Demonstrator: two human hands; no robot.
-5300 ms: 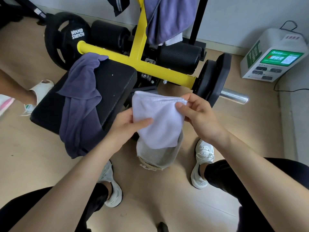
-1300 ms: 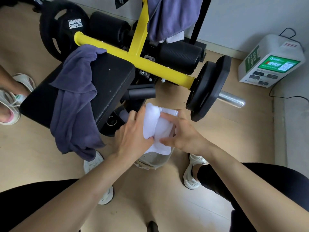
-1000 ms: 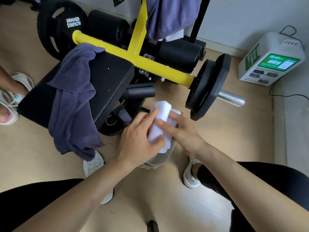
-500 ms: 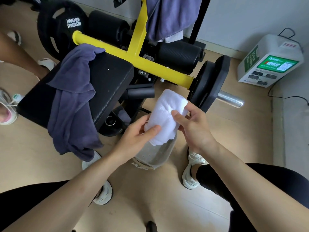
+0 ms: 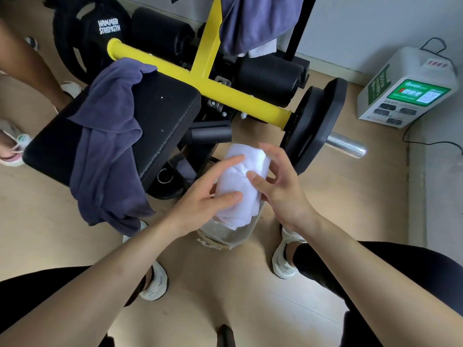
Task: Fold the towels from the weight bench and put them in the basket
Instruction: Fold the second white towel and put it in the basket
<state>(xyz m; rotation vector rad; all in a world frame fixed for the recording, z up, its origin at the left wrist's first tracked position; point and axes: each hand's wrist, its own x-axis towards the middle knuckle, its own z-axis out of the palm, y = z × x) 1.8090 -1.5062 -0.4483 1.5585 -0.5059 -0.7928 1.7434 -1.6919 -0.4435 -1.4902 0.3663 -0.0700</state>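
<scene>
Floor (image 5: 325, 201): pale wood boards, with a white box (image 5: 411, 88) on a cord against the wall at the right.
Bench (image 5: 165, 113): a black pad on a yellow frame (image 5: 250, 101), with a black weight plate (image 5: 315, 123) on the right end.
Dark towels: one dark blue towel (image 5: 107, 146) lies crumpled over the pad and hangs off its near edge. A second, the hanging towel (image 5: 253, 18), is draped on the upright behind. Both are unfolded.
Basket (image 5: 225, 237): beige mesh, standing on the floor between the person's shoes (image 5: 155, 281), near the bench foot.
White towel (image 5: 241, 181): a rolled bundle, tilted, with its lower end inside the basket mouth and its upper end above the rim. It probably sits shallow, but the left wrist hides that side.
Change: half a second ago both hands pinched this bundle above the basket. Now it is lowered in and the grips have slackened.
Meaning: this towel looks as good as delivered. The two dark ones are yet to be folded.
Left hand (image 5: 200, 204): fingers straight and spread, with forefinger and thumb laid on the bundle's near side, steadying rather than clasping.
Right hand (image 5: 281, 189): relaxed and unclenched, holding nothing. The thumb tip touches the bundle's right side and the other fingers arch clear of it.
</scene>
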